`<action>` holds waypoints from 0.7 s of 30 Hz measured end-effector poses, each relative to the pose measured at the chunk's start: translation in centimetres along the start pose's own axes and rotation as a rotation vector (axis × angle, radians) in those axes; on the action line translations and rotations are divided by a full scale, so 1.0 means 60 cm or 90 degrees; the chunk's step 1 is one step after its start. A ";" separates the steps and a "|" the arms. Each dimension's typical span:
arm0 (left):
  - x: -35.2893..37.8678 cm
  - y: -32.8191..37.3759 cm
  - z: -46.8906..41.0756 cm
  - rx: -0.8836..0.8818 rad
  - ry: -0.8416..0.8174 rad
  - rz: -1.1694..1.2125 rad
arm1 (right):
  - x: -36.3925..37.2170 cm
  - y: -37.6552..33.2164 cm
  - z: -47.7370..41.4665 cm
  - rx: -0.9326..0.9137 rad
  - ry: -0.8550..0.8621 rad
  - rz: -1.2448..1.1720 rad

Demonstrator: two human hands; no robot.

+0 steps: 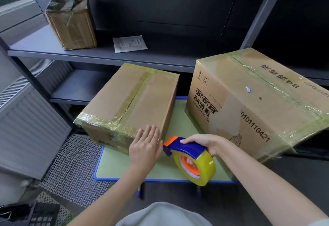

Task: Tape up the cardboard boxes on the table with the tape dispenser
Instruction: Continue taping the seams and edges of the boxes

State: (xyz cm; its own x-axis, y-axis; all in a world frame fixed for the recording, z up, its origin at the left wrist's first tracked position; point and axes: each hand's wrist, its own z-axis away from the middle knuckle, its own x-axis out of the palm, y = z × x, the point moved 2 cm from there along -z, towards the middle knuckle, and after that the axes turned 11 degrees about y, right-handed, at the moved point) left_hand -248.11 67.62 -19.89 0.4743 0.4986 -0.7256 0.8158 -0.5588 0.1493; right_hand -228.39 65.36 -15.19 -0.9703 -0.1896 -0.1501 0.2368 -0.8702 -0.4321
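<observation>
Grey garment (161, 215): bottom centre of the frame, nearest the camera; both bare forearms reach up from either side of it.
Right hand (201, 144): lower centre-right, wrapped round the tape dispenser, thumb along the top of the handle, fingers curled through the hub.
Tape dispenser (188, 156): lower centre, held over the near part of the table, between the near ends of the two boxes; blue body, orange tip pointing left, orange hub, fat roll of yellowish clear tape.
Left hand (146, 145): just left of the dispenser's tip, fingers straight and together, laid flat against the near right corner of the smaller box, holding nothing.
Table (124, 165): low, pale green top with a blue rim.
Smaller box (131, 101): centre of the frame, on the table's left side; plain brown cardboard, yellowish tape down the top seam and across both ends, wrinkled along the near edge.
Large box (249, 104): right of the frame, reaching past the table's right edge; brown, black printed characters and 0101110421 on its side, tape along the seam and edges, small blue-and-white sticker on top.
Mesh mat (74, 163): lower left, on the floor beside the table.
Radiator (26, 119): left edge, pale and ribbed.
Shelf (44, 46): dark grey metal, upper half, behind the boxes.
Taped parcel (71, 23): upper left, upright on the shelf, brown under glossy tape.
Paper sheet (130, 44): flat on the shelf, right of the parcel and apart from it.
</observation>
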 end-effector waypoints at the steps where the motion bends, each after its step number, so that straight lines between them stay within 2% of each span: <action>1: -0.010 -0.007 -0.001 0.004 -0.024 0.032 | 0.000 -0.003 0.007 -0.010 0.006 -0.009; 4: -0.038 -0.049 -0.005 0.031 -0.090 0.132 | -0.002 -0.018 0.031 -0.064 0.035 -0.051; 8: -0.043 -0.106 0.003 0.105 -0.143 0.096 | -0.009 -0.046 0.050 -0.175 0.137 -0.022; 10: -0.035 -0.112 0.007 0.116 -0.124 0.056 | -0.009 -0.060 0.056 -0.239 0.225 0.006; 13: -0.021 -0.104 0.004 0.139 -0.039 0.023 | -0.001 -0.088 0.064 -0.348 0.315 0.041; 17: 0.005 -0.064 -0.001 0.181 0.024 -0.009 | 0.021 -0.134 0.065 -0.486 0.393 0.243; 21: 0.038 0.011 -0.009 0.164 -0.043 -0.010 | 0.041 -0.156 0.044 -0.498 0.481 0.480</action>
State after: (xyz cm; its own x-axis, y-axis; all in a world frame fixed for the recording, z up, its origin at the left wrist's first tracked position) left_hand -246.32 68.75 -21.10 0.4328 0.4679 -0.7705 0.7077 -0.7058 -0.0312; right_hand -233.12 71.85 -9.17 -0.3837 0.0124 -0.9234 0.9155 -0.1258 -0.3822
